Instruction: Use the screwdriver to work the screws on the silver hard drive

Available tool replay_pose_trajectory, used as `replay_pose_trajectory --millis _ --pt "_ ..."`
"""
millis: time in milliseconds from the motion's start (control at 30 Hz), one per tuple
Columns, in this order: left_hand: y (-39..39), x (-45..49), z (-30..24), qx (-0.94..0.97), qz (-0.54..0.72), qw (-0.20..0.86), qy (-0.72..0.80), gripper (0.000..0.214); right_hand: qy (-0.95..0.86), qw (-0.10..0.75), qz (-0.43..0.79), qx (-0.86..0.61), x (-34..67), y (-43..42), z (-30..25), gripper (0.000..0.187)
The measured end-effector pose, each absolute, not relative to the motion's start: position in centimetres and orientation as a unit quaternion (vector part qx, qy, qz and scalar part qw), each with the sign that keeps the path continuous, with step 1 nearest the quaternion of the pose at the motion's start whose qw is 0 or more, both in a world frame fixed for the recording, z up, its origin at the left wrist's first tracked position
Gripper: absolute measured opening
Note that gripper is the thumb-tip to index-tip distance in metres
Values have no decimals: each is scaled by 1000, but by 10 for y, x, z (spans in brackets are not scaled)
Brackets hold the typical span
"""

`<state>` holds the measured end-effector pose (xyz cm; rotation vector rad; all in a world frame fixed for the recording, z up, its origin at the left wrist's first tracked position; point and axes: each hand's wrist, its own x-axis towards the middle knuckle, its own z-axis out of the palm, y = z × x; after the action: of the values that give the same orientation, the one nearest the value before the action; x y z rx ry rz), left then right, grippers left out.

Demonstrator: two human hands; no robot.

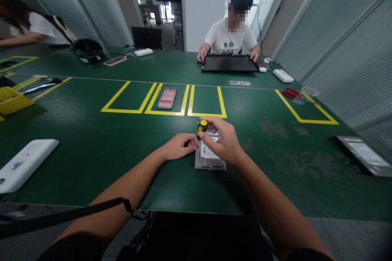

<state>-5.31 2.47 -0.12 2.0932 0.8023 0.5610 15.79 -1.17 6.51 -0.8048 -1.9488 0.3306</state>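
A silver hard drive (208,155) with a white label lies flat on the green table, straight ahead of me. My right hand (225,140) is closed around the black and yellow handle of a screwdriver (202,125), held upright over the drive's left side. The screwdriver's shaft and tip are hidden. At the drive's left edge, just below the handle, is my left hand (181,146). Its fingers are curled together, and whatever may be between them cannot be made out.
Another drive (367,155) lies far right; a white device (29,165) lies left. A pink-screened phone (167,98) sits within yellow tape. Red-handled tool (290,93) and yellow bin (12,100) stand farther off. Opposite, a person (231,34) holds a black panel (229,63).
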Motion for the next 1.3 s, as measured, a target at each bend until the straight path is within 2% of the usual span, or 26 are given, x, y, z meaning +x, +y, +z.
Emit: replay_pose_trajectory --millis 167,300,467,600,733,900,1000,1300 --pt "26 -54 -3 833 224 387 326 10 -818 425 181 -342 159 -9 63 28" --pt "26 -54 -2 832 221 394 322 9 -818 412 207 -344 159 -10 68 26" --pt "24 -54 2 822 211 425 316 9 -791 437 238 -356 168 -17 82 22" --pt "23 -54 5 804 204 449 331 13 -727 495 268 -394 188 -24 87 28" --pt "22 -54 5 797 208 461 331 14 -710 510 180 -451 224 -26 81 26" --pt "23 -52 5 802 227 438 338 13 -802 375 7 -465 273 -24 53 23" --pt "24 -50 3 808 252 404 346 13 -823 299 -17 -483 290 -24 28 30" --pt "13 -41 1 844 334 246 340 12 -827 162 -83 -532 294 -22 -11 43"
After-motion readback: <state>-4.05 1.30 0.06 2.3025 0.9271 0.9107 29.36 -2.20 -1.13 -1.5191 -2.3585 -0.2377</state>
